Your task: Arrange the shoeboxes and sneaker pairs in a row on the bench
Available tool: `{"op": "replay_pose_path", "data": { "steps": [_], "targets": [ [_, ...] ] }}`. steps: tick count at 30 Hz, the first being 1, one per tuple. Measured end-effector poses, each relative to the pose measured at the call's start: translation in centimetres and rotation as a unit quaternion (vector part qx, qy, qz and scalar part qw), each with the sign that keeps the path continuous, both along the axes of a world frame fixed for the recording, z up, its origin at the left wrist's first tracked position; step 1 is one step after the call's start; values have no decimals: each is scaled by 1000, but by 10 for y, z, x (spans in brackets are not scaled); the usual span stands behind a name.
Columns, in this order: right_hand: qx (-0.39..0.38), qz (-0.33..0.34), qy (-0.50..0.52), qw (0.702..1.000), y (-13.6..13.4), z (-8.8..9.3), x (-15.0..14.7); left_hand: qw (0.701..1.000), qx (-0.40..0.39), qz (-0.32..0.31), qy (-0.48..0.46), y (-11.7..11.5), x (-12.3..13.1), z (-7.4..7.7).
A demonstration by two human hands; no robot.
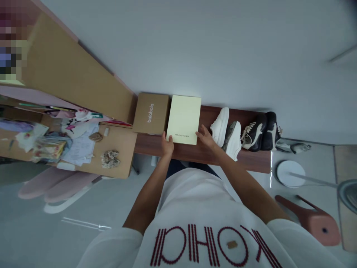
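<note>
A pale yellow box (pixel 184 118) lies flat on a dark wooden bench (pixel 251 158) against the white wall. My left hand (pixel 167 144) grips its near left corner. My right hand (pixel 205 137) grips its near right corner. A brown cardboard box (pixel 151 112) printed "balabala" sits right beside it on the left, touching or nearly touching. Directly right of my right hand stand a white sneaker (pixel 220 124) and a grey-white one (pixel 233 138).
Two dark shoes (pixel 260 131) stand farther right on the bench. A cluttered wooden desk (pixel 122 149) with papers fills the left. A pink chair (pixel 55 184) stands below it. A round white base (pixel 290 173) and a pink stool (pixel 312 219) are on the floor at right.
</note>
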State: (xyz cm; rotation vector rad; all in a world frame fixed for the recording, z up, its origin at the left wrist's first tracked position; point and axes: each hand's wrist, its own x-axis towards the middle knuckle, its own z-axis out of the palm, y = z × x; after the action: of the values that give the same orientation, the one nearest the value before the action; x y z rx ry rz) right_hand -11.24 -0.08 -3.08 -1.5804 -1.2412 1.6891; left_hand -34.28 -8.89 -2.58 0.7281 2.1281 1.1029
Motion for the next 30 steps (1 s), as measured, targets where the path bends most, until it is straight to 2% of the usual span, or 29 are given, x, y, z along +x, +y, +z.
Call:
{"op": "replay_pose_path", "data": {
  "steps": [4, 8, 11, 15, 19, 23, 25, 30],
  "targets": [
    [25, -61, 13, 998, -22, 7, 50, 986, 93, -87, 105, -13, 33, 17],
    [69, -134, -7, 989, -39, 13, 115, 963, 143, -217, 77, -3, 87, 26],
    [80, -169, -30, 982, -47, 16, 155, 950, 126, -284, 11, 14, 126, 24],
    [76, -171, -83, 979, -62, 11, 192, 950, 45, -298, -82, 39, 162, 10],
    [40, -171, -204, 963, -81, -4, 213, 952, -76, -278, -106, 62, 184, -8],
    [-47, -41, -236, 970, -95, -16, 218, 934, -146, -292, -145, 76, 194, -21],
    [-62, 2, -228, 972, -98, -18, 215, 924, -157, -303, -172, 79, 196, -24],
    [-48, -5, -154, 987, -100, -15, 206, 926, -133, -307, -172, 81, 197, -23]
  ]
}}
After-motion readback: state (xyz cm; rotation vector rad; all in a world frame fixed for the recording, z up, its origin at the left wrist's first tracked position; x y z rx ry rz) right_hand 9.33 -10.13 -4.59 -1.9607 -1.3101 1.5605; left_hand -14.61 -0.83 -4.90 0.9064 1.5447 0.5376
